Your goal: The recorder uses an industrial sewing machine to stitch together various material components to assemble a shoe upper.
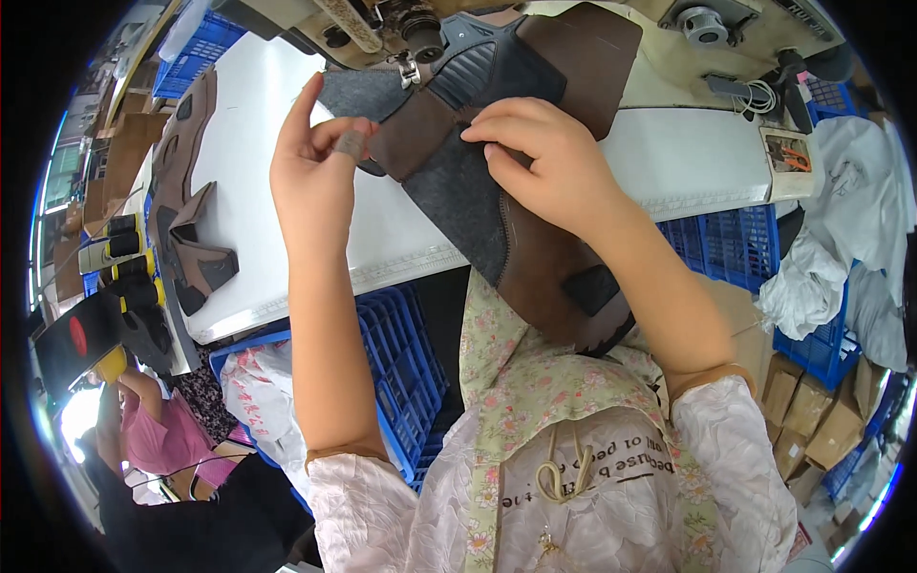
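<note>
white table [250, 162], left hand [320, 170] index raised, right hand [546, 164] touching brown-black piece [457, 186]; cannot tell either grip's closure

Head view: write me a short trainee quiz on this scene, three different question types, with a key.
1. True or false: the apron is plain black.
2. Which lies directly beneath the right hand?
A) a cable
B) the stitched piece
C) a crate
3. Fill in: loose brown pieces lie toward the tabletop's ____ end in the picture.

Key: 1. False; it is floral. 2. B. 3. Left.
</note>
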A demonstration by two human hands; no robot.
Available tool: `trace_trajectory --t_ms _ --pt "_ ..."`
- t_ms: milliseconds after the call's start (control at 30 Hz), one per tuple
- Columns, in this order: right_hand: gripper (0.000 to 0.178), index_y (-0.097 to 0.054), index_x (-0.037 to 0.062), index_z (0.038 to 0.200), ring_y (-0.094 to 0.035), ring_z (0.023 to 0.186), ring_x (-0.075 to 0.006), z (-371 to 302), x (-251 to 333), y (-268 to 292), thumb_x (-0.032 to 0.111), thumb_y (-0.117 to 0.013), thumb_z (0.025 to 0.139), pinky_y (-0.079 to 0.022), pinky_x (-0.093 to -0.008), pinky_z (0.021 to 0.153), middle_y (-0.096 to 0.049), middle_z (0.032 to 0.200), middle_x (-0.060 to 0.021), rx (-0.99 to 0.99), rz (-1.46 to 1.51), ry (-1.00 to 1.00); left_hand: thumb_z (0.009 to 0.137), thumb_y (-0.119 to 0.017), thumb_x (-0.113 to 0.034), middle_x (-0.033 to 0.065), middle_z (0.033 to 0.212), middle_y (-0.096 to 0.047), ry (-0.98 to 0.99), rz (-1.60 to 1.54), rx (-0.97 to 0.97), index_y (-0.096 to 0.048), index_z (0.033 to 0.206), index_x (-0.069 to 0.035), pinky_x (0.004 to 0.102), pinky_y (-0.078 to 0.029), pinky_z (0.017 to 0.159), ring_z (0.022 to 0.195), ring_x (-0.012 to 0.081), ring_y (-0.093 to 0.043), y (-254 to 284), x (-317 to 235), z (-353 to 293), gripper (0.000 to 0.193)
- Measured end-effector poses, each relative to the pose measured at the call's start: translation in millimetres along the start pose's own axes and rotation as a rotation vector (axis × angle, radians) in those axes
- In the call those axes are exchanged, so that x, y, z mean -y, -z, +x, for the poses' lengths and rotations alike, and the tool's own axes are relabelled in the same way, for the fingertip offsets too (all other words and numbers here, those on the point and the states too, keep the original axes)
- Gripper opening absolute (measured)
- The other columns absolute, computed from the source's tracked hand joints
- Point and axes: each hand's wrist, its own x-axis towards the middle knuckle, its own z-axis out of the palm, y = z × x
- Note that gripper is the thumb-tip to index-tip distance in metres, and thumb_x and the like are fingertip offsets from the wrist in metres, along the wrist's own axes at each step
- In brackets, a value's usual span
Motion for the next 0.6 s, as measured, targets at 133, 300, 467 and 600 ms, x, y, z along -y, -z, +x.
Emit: trace_trajectory --t_ms 133,300,467,600 --pt "0.012 -0.07 0.006 0.085 -0.063 0.09 -0.0256 -11 -11 -8 0.005 -0.063 0.075 -0.049 -0.0393 0.081 -0.068 0.091 -0.0035 -0.028 -0.039 0.015 0.083 -0.062 0.005 0.0097 0.085 -0.071 0.07 0.061 -0.044 -0.031 0.146 0.006 0.0221 -0.05 0.075 0.079 0.0115 -0.065 -11 15 15 0.069" --pt "0.012 -0.071 0.0068 0.083 -0.063 0.09 -0.0241 -12 -14 -14 0.007 -0.064 0.074 -0.048 -0.0394 0.081 -0.068 0.09 -0.0026 -0.048 -0.069 0.043 0.083 -0.063 0.003 0.0107 0.086 -0.072 0.048 0.041 -0.085 -0.02 0.148 0.009 0.0212 -0.048 0.082 0.079 0.0115 -0.065 -24 25 29 0.078" --pt "0.012 -0.071 0.0077 0.083 -0.062 0.09 -0.0232 -16 -16 -16 0.008 -0.065 0.073 -0.048 -0.0391 0.082 -0.067 0.089 -0.0021 -0.039 -0.11 0.065 0.086 -0.065 0.003 0.0126 0.088 -0.072 0.024 -0.04 -0.16 -0.017 0.148 0.01 0.0208 -0.047 0.08 0.083 0.0127 -0.067 -39 31 26 0.079" --pt "0.011 -0.071 0.0087 0.081 -0.062 0.09 -0.0224 -17 -18 -16 0.009 -0.065 0.072 -0.047 -0.0386 0.083 -0.066 0.086 -0.0016 -0.044 -0.113 0.075 0.086 -0.063 0.005 0.0138 0.089 -0.072 -0.018 -0.017 -0.201 -0.018 0.148 0.009 0.0201 -0.048 0.078 0.084 0.0131 -0.067 -44 26 22 0.077"
